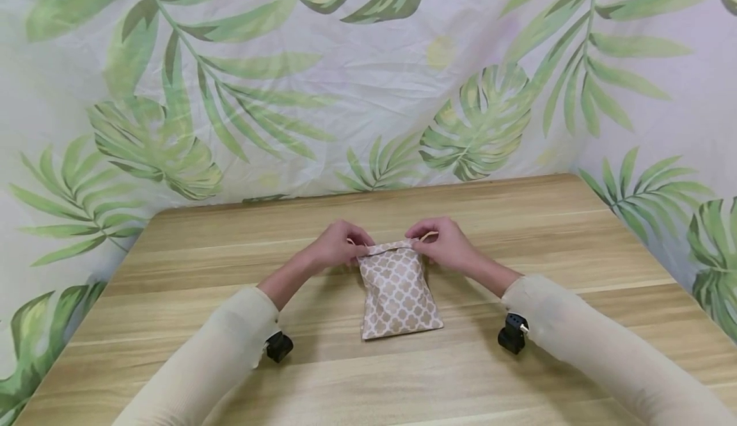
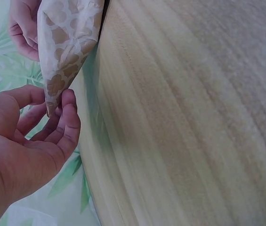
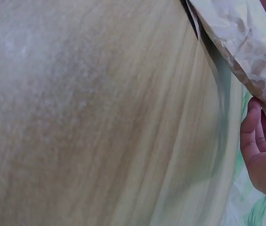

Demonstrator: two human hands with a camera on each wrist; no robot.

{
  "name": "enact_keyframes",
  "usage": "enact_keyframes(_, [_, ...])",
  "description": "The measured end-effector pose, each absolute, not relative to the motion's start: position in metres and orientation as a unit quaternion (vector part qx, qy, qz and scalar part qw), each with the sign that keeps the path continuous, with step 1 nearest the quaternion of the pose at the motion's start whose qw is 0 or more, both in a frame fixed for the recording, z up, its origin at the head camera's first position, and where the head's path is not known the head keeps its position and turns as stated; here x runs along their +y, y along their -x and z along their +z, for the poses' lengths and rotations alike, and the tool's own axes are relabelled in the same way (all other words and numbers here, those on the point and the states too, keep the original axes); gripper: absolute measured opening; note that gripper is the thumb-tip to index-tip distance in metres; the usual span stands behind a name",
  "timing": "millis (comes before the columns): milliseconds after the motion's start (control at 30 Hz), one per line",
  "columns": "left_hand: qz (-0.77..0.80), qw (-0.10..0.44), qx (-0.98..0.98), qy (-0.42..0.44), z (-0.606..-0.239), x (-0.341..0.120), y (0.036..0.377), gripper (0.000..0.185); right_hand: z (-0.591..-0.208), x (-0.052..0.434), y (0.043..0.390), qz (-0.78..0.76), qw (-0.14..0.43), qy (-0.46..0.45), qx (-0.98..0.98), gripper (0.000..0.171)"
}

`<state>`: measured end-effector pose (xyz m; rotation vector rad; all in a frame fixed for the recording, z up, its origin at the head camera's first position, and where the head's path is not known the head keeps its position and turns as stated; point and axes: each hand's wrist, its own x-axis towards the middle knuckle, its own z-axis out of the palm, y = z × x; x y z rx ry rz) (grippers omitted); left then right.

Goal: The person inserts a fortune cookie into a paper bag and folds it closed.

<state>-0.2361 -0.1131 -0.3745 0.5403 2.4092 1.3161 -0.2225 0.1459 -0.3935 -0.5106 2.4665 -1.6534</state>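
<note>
While the pouch point(image 1: 399, 290) lies flat near the middle of the counter point(image 1: 576, 247), its far end, the mouth, is caught between both hands. It is a small cloth drawstring pouch, tan with a white lattice print, lying lengthwise away from the person, its bottom edge nearest them. The mouth looks slightly gathered and lifted off the wood, and a thin cord shows at each top corner.

At the left corner, the left hand point(image 1: 336, 247) has its fingers point(image 2: 67, 110) curled, pinching the cloth tip between thumb and forefinger. At the right corner, the right hand point(image 1: 446, 244) does likewise, its fingers point(image 3: 250, 127) closed on the cloth edge.

Judging by this, the work is at the mouth: the body lies settled and fairly flat, while the top is neither fully drawn tight nor spread wide, so whatever is being done there seems only partly through. Whether anything is inside cannot be told.

Cream sleeves point(image 1: 581, 330) cover both forearms, and a leaf-print cloth point(image 1: 368, 80) hangs behind.
</note>
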Motion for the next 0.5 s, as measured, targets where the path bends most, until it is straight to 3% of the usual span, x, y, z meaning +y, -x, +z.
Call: enact_keyframes(500, [0.47, 0.181, 0.845, -0.177, -0.3788, -0.1142, 0.2354, 0.019, -0.3955, 0.1496, 0.222, -0.527, 0.084, 0.184, 0.825, 0.018])
